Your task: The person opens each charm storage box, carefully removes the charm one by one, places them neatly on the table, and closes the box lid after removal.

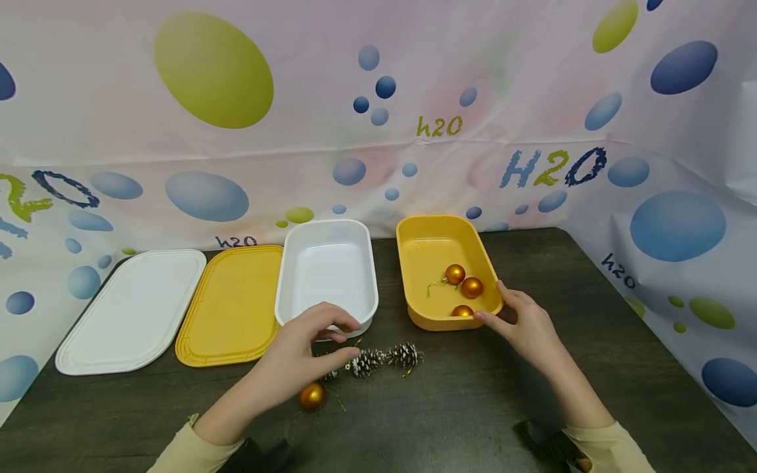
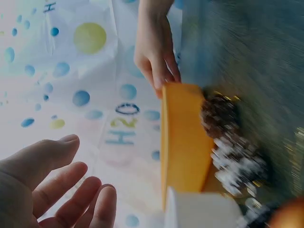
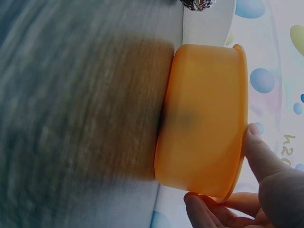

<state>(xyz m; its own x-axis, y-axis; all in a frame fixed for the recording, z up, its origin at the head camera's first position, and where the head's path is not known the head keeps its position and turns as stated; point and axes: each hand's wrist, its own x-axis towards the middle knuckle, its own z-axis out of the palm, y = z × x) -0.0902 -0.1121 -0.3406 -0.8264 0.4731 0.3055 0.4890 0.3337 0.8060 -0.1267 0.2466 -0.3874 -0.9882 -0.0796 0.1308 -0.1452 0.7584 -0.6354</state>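
Note:
My right hand (image 1: pixel 529 328) grips the near right corner of a yellow plastic container (image 1: pixel 434 249), thumb at the rim and fingers round the side. In it lie three gold Christmas balls (image 1: pixel 472 288). My left hand (image 1: pixel 301 351) hovers in front of the white container (image 1: pixel 328 272), fingers loosely bent with nothing between them. Below that hand are snow-tipped pine cones (image 1: pixel 405 355), partly hidden by it in the head view. Another gold Christmas ball (image 1: pixel 312 397) lies on the dark table, nearer to me. In the left wrist view, the left fingers (image 2: pixel 61 185) hold nothing.
A white lid (image 1: pixel 133 312) and a yellow lid (image 1: pixel 233 305) lie side by side to the left of the white container. Behind everything hangs a backdrop (image 1: pixel 319 98) printed with coloured ovals. The dark tabletop (image 1: pixel 449 407) stretches toward me.

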